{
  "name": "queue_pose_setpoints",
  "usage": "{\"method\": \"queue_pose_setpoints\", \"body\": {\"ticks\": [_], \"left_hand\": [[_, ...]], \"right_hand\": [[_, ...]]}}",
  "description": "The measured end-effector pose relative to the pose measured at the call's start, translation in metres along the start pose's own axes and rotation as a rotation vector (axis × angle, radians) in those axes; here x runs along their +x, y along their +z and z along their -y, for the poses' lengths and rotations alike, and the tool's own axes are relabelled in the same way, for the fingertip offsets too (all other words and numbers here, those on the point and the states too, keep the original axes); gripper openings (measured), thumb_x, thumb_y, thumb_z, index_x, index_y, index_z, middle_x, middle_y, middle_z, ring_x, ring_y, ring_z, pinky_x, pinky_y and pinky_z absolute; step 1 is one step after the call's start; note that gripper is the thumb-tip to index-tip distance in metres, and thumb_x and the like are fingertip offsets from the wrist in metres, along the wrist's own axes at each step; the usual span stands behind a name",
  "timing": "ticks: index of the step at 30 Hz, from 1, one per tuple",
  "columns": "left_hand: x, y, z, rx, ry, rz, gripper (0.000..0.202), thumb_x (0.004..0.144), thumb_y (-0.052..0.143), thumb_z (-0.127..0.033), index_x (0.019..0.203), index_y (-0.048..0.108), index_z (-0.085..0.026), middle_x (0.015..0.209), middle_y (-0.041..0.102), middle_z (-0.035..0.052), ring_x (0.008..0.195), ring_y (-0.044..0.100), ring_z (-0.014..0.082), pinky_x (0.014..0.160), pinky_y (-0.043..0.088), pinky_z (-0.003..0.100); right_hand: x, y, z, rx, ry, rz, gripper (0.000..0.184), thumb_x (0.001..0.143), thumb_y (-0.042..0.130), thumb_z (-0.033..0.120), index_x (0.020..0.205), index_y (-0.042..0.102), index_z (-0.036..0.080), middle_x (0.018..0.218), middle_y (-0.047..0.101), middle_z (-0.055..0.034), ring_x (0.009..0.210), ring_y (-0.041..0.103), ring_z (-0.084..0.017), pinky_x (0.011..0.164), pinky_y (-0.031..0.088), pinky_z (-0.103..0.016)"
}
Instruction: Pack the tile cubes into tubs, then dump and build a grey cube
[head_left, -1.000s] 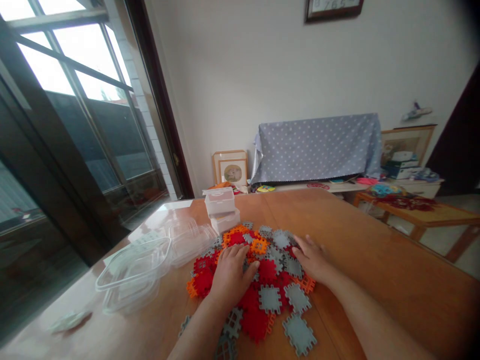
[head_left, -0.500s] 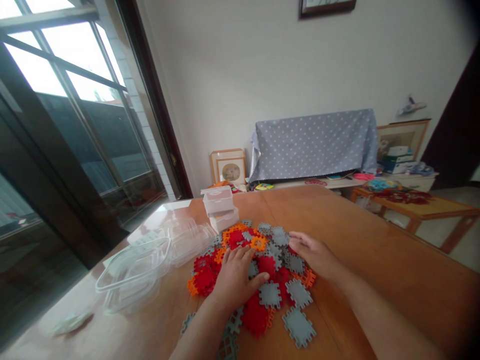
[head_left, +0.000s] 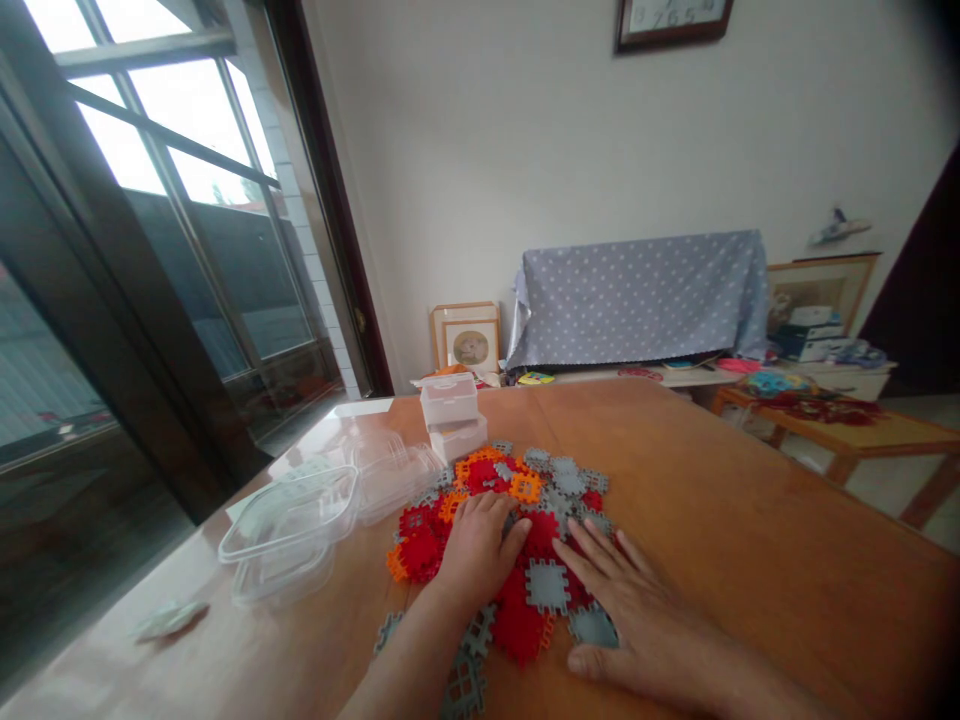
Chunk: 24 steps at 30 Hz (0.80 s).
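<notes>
A pile of flat notched plastic tiles [head_left: 517,500] in red, grey and orange lies on the wooden table [head_left: 750,540]. My left hand [head_left: 480,550] rests palm down on the red tiles at the pile's left side, fingers together and stretched forward. My right hand [head_left: 637,615] lies flat on the near right part of the pile, fingers spread, covering a grey tile [head_left: 596,628]. Another grey tile [head_left: 546,584] sits between the two hands. Neither hand grips anything.
Clear plastic containers [head_left: 289,525] and lids lie to the left of the pile. Two small stacked lidded boxes [head_left: 450,415] stand behind it. A large window fills the left side. A covered bench and a low table with clutter stand beyond the table's far edge.
My right hand has pulled back from the pile's far right to its near side and now lies flat with fingers spread. My left hand has stayed on the red tiles.
</notes>
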<state>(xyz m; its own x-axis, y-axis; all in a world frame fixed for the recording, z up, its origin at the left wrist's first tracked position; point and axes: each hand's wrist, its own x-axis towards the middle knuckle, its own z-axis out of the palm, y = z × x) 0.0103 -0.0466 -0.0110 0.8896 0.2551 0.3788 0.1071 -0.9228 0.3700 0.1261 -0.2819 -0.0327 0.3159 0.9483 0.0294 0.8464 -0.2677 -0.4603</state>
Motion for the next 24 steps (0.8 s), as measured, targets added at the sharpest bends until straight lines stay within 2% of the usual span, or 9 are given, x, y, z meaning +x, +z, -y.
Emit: {"method": "queue_pose_setpoints", "body": {"ticks": [3,7,12,15,18,20,22,24], "left_hand": [[-0.001,0.0,0.001,-0.024,0.004,-0.021,0.033,0.103,0.044,-0.044,0.119,0.066,-0.026,0.115,0.068,0.0068,0.109,0.06,0.0252,0.097,0.046,0.04],[-0.001,-0.001,0.003,-0.048,-0.005,-0.037,0.033,0.103,0.046,-0.046,0.12,0.066,-0.026,0.114,0.069,0.0068,0.109,0.061,0.0249,0.097,0.047,0.04],[-0.001,-0.002,0.002,-0.067,-0.01,-0.03,0.034,0.103,0.046,-0.045,0.123,0.065,-0.027,0.124,0.067,0.0063,0.116,0.059,0.0254,0.101,0.045,0.041],[-0.001,-0.001,0.002,-0.05,-0.011,-0.011,0.032,0.102,0.048,-0.043,0.125,0.065,-0.028,0.127,0.065,0.0062,0.118,0.057,0.026,0.103,0.044,0.043],[-0.002,-0.002,0.002,-0.017,-0.026,0.011,0.033,0.1,0.052,-0.041,0.128,0.064,-0.028,0.128,0.065,0.0067,0.119,0.057,0.0272,0.104,0.044,0.044],[-0.001,-0.003,0.001,0.002,-0.043,0.026,0.034,0.099,0.053,-0.041,0.128,0.064,-0.028,0.128,0.065,0.007,0.12,0.056,0.0283,0.105,0.043,0.046],[-0.001,-0.005,-0.002,0.019,-0.061,0.038,0.034,0.098,0.054,-0.04,0.128,0.065,-0.028,0.129,0.065,0.0072,0.121,0.055,0.0294,0.107,0.042,0.048],[0.001,-0.007,-0.005,0.036,-0.076,0.045,0.033,0.097,0.055,-0.039,0.127,0.066,-0.027,0.128,0.065,0.0075,0.122,0.055,0.0302,0.109,0.04,0.049]], "right_hand": [[0.015,0.003,0.006,-0.044,-0.035,0.006,0.093,0.088,0.058,0.072,0.163,0.016,0.035,0.171,0.001,-0.0039,0.157,0.002,-0.038,0.125,-0.002,-0.063],[0.039,0.001,0.014,-0.058,-0.044,-0.012,0.082,0.095,0.047,0.07,0.163,0.018,0.034,0.171,0.01,-0.0043,0.158,0.005,-0.033,0.127,0.005,-0.06],[0.064,0.005,0.012,-0.036,-0.067,-0.064,0.068,0.1,0.049,0.053,0.161,0.031,0.029,0.171,0.019,-0.0055,0.158,0.014,-0.029,0.128,0.013,-0.055],[0.073,0.007,0.006,-0.007,-0.071,-0.142,0.065,0.099,0.053,0.046,0.159,0.036,0.029,0.169,0.026,-0.006,0.157,0.02,-0.029,0.127,0.019,-0.053],[0.075,0.004,-0.006,0.06,-0.064,-0.272,0.06,0.098,0.053,0.044,0.155,0.044,0.027,0.165,0.036,-0.0072,0.153,0.029,-0.029,0.125,0.026,-0.051],[0.073,-0.004,-0.02,0.113,-0.017,-0.382,0.052,0.099,0.05,0.043,0.148,0.054,0.023,0.158,0.048,-0.01,0.147,0.041,-0.028,0.122,0.033,-0.048],[0.07,-0.014,-0.038,0.143,0.082,-0.471,0.046,0.1,0.046,0.041,0.138,0.062,0.02,0.144,0.062,-0.0126,0.134,0.055,-0.027,0.114,0.042,-0.044],[0.066,-0.023,-0.057,0.155,0.234,-0.5,0.041,0.098,0.046,0.039,0.128,0.067,0.02,0.126,0.072,-0.0119,0.116,0.066,-0.027,0.099,0.051,-0.042]]}}
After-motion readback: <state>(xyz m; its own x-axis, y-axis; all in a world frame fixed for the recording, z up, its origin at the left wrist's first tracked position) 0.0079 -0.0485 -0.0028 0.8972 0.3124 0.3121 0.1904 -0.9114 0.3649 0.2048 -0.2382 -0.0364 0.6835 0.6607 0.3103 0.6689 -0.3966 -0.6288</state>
